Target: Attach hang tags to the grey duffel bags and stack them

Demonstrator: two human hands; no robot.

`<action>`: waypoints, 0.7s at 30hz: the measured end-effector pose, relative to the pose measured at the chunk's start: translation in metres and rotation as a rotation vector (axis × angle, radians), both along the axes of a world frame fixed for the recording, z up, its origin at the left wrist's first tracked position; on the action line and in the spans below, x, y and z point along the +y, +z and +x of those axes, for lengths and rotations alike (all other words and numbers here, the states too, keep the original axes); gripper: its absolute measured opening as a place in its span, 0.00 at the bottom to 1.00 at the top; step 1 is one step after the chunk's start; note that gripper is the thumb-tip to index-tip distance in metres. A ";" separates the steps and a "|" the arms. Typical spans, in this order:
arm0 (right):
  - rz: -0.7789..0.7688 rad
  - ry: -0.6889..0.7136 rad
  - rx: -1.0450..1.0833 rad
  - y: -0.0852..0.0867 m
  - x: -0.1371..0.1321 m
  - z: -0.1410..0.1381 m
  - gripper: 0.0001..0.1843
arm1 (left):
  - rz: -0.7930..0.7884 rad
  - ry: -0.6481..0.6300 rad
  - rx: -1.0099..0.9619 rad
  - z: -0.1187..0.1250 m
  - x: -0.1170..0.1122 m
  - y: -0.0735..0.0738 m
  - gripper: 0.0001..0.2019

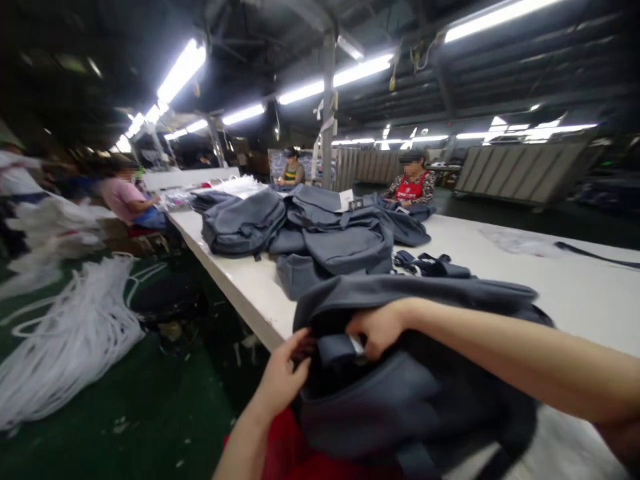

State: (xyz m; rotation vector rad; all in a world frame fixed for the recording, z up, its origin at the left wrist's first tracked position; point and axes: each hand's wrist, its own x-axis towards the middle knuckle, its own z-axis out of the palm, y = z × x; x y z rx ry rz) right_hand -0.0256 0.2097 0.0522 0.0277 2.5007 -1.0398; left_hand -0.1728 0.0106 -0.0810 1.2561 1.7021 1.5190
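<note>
A dark grey backpack [425, 393] lies at the near edge of a long white table [575, 293], partly hanging over it. My left hand [283, 377] grips the bag's left edge by its opening, fingers curled on the fabric. My right hand [377, 327] reaches across from the right and pinches a fold of the same bag near a small white tag. Both hands are closed on the fabric.
A pile of grey backpacks [310, 233] covers the table's far part, with loose straps [430, 265] beside it. Several people sit at the far end. White plastic bags [70, 333] lie heaped on the green floor at left. Something red [295, 453] shows below the bag.
</note>
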 end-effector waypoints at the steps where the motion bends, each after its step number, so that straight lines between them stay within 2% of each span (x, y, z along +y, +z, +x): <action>1: -0.058 -0.012 -0.065 0.004 0.001 0.007 0.12 | 0.021 -0.025 -0.027 -0.001 -0.001 0.001 0.28; 5: -0.516 -0.103 -0.106 0.020 -0.004 0.008 0.23 | 0.029 -0.138 -0.187 -0.001 -0.001 0.009 0.26; 8: -0.667 -0.132 -0.026 0.021 -0.012 0.003 0.25 | 0.037 -0.244 -0.263 0.007 -0.004 0.022 0.21; 10: -0.661 -0.145 -0.003 0.018 -0.014 0.001 0.26 | 0.086 -0.230 -0.314 0.014 -0.006 0.028 0.20; 12: -0.610 -0.155 -0.013 0.014 -0.013 0.001 0.28 | 0.157 -0.150 -0.376 0.019 -0.009 0.031 0.19; 16: -0.477 -0.151 -0.024 0.011 -0.006 0.001 0.28 | 0.266 -0.021 -0.524 0.021 -0.010 0.028 0.19; 19: -0.353 -0.118 -0.011 0.009 0.000 0.002 0.27 | 0.261 0.122 -0.603 0.018 -0.008 0.023 0.22; 21: -0.210 -0.077 0.021 0.009 0.002 0.004 0.26 | 0.198 0.203 -0.516 0.014 -0.006 0.021 0.21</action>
